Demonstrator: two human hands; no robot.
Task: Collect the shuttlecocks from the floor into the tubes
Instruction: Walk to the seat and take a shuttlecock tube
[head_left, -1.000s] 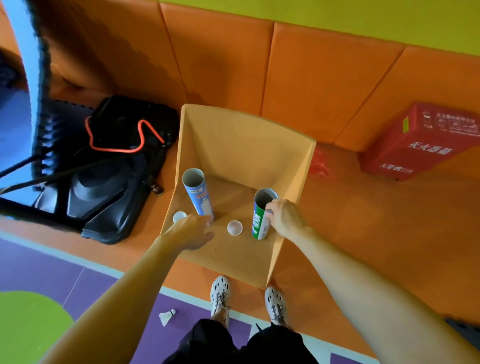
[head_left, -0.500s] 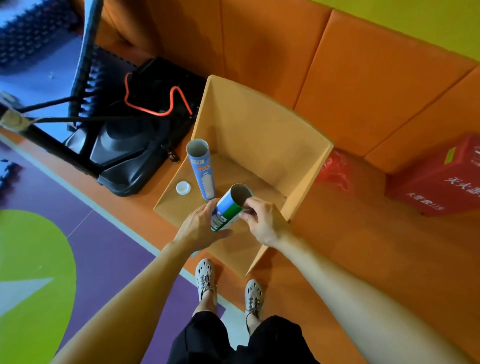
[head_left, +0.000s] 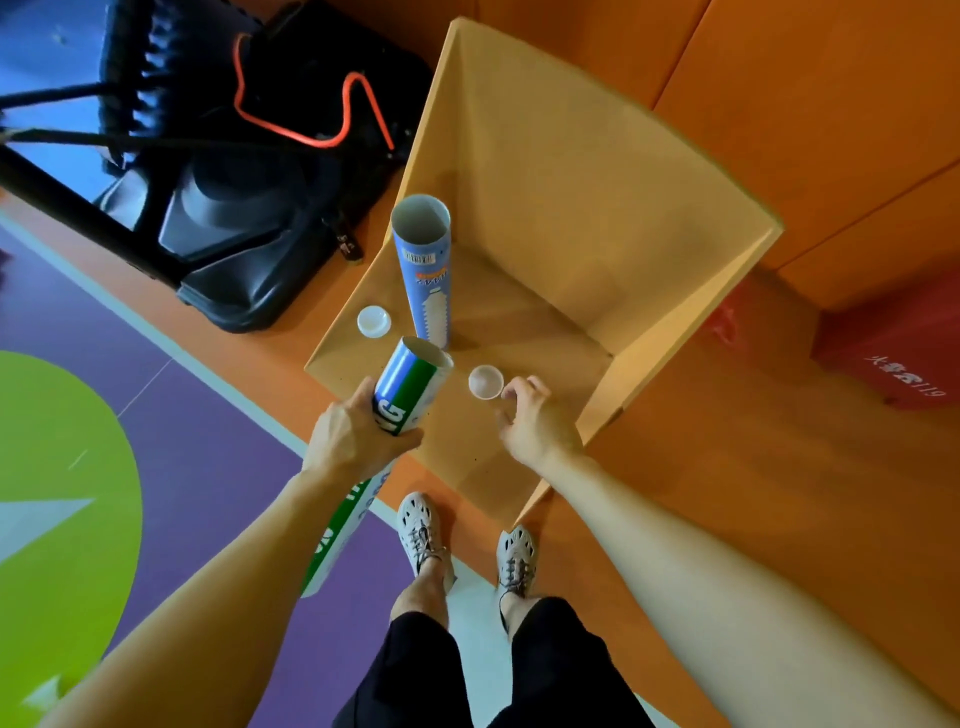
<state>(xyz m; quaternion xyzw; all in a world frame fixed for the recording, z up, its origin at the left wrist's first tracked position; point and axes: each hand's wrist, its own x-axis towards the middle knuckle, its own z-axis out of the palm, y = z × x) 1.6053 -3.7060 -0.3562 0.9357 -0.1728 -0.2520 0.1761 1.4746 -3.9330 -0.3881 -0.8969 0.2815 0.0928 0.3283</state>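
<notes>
My left hand (head_left: 358, 436) grips the green, blue and white tube (head_left: 410, 387) around its upper part; the tube is tilted, open mouth pointing away, its lower end running under my forearm. My right hand (head_left: 535, 423) is off the tube, fingers spread, just right of a white cap (head_left: 485, 382) lying on the orange seat (head_left: 519, 332). A blue tube (head_left: 426, 270) stands upright and open on the seat. A second white cap (head_left: 374, 320) lies to its left. No shuttlecock is clearly in view.
The seat's tall orange back and side panel (head_left: 571, 171) enclose it behind and right. A black weighted base with an orange-red cord (head_left: 249, 208) stands to the left. A red box (head_left: 893, 358) lies at right. My feet (head_left: 462, 540) stand at the seat's front edge.
The green tube passed from both hands to my left hand alone and swung leftward and toward me. My right hand let go and dropped toward the cap on the seat.
</notes>
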